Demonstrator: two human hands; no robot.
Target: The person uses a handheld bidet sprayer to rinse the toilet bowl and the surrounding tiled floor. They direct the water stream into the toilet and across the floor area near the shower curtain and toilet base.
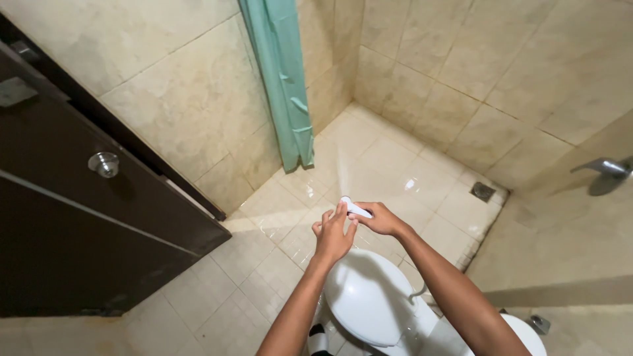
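Sprayer point(356, 209) clasped in both hands.

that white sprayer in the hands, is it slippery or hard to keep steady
The white sprayer looks like smooth rigid plastic, probably light. The right hand grips it and the left hand touches its tip; with a spray fanning out over the wet floor, it may well be slick.

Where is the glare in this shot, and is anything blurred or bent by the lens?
Head view: glare sits on the wet beige floor tiles and faintly on the white toilet lid; a faint spray streak blurs the floor above the small white sprayer held by the right hand and touched by the left hand; the dark brown door and tile lines bow from wide-angle distortion.
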